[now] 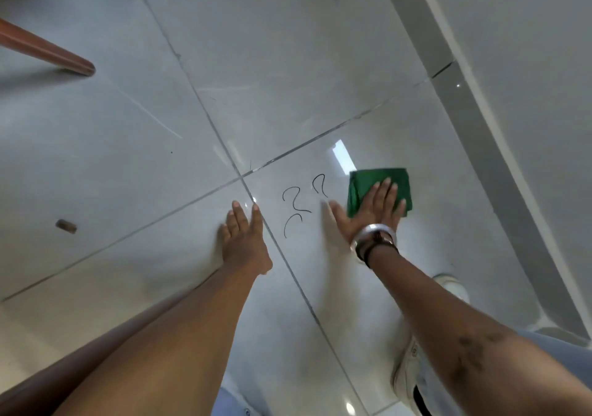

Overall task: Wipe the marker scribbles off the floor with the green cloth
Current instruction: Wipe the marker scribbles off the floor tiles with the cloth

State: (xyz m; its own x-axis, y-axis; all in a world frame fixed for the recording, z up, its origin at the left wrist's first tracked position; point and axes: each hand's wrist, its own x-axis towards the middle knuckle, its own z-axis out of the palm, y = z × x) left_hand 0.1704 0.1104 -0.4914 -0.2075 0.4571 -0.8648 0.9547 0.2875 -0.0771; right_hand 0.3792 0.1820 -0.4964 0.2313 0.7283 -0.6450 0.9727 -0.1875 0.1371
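**Cloth down, scribbles not yet touched**

My right hand [373, 207] lies flat and spread on the green cloth [381, 191], palm pressing the folded square against the floor [128, 146]; I am not pinching or gripping it, only bearing down. The cloth sits on the glossy tile just beside the marker scribbles [302, 204], on their right, and does not cover them. My thumb reaches out toward the marks, its tip close to the nearest stroke.

My left hand [245, 239] is empty, fingers together and flat on the floor by the tile seam, on the other side of the scribbles. I judge it is there to prop me up.

As far as I can tell, the wiping proper is still ahead of me. Several black hooked lines show dark and whole between my two hands, with no smearing I can make out. The tile around them looks clean, though the sheen and a bright reflection near the cloth make faint streaks hard to rule out.

What I cannot see: whatever lies under the cloth and under my palm, so marks might be hidden there. Whether the cloth is damp or dry I cannot tell. A small dark scrap [66, 226] lies on the floor well to my left; I cannot say what it is. A wooden leg [48, 52] is cut off at the left edge of the view.
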